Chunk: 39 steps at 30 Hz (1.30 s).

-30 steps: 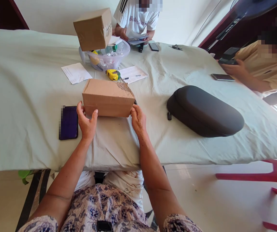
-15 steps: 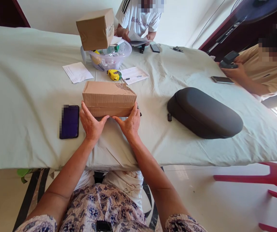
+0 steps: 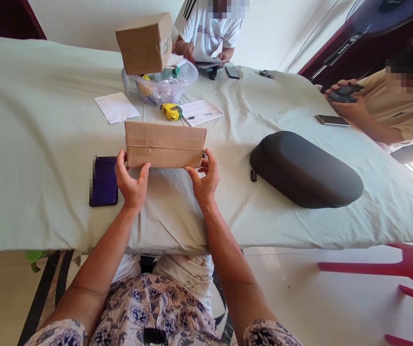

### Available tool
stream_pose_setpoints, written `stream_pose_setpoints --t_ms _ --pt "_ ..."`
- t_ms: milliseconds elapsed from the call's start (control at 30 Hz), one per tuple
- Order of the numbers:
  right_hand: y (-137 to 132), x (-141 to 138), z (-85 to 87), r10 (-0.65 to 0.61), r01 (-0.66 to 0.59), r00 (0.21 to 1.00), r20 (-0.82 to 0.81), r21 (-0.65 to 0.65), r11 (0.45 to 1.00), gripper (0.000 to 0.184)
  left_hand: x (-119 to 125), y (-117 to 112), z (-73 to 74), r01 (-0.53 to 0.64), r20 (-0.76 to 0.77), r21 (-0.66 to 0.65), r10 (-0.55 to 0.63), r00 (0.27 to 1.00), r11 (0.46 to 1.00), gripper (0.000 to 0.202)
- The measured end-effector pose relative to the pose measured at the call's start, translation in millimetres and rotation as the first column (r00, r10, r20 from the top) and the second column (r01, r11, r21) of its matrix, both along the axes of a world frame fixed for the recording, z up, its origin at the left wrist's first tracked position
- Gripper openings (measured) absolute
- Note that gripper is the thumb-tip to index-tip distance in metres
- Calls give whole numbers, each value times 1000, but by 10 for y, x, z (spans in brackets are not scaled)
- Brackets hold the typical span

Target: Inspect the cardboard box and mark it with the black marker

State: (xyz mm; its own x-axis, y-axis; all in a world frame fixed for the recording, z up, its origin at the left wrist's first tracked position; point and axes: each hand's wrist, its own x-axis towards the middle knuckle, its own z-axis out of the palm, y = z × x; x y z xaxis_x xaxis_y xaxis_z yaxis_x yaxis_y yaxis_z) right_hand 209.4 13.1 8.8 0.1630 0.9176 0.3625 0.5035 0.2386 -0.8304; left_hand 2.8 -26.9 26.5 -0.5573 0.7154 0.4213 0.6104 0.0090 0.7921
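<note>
Both of my hands hold a brown cardboard box (image 3: 166,145) over the cloth-covered table, its long taped side facing me. My left hand (image 3: 131,185) grips the left end, thumb at the lower edge and fingers along the side. At the other end my right hand (image 3: 204,181) does the same, with some fingers partly hidden behind the box. A dark blue phone (image 3: 105,181) lies on the cloth just left of my left hand. Beyond the box are a yellow tape measure (image 3: 171,111) and a white sheet with a pen on it (image 3: 209,109).
A larger carton (image 3: 139,48) rests on a clear plastic basin (image 3: 163,89). Left of it lies another paper (image 3: 116,106). A dark hard case (image 3: 307,168) stands on the right. One person (image 3: 206,36) sits across, another (image 3: 372,105) at right. A red stool (image 3: 408,264) stands on the floor.
The box has tipped so its top no longer shows and its long side faces me more. My thumbs have moved apart along its lower edge. The right-hand person's hands shifted on a dark device.
</note>
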Motion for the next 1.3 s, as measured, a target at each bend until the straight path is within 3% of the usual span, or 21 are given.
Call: stream_pose_setpoints --t_ms 100,333,533,667,933,1100,1200,1300 --pt "1 18 28 -34 42 995 -90 87 995 57 -5 2 14 -11 -10 40 11 1000 999 71" --pt "-9 55 163 -78 111 970 -229 134 985 39 -30 -27 102 49 -45 164 -42 998 985 59" --pt "11 65 156 -141 157 905 -400 8 988 37 -35 -12 130 49 -21 159 -46 999 986 53" --pt "23 53 169 -134 132 901 -413 -34 991 36 -15 -6 140 51 5 130 -52 999 990 52" --pt "72 46 62 -110 53 942 -316 -184 982 31 -10 21 -9 40 221 10 -41 974 999 55" --pt "93 84 -8 -83 6 977 -194 -365 931 24 -74 69 -145 9 305 -92 19 952 996 34" --pt "88 98 17 -29 -1 998 -58 -452 892 20 -97 75 -145 12 264 -199 42 964 980 20" --pt "79 106 45 87 0 987 132 -549 836 17 -102 62 -104 -4 105 -325 40 994 946 19"
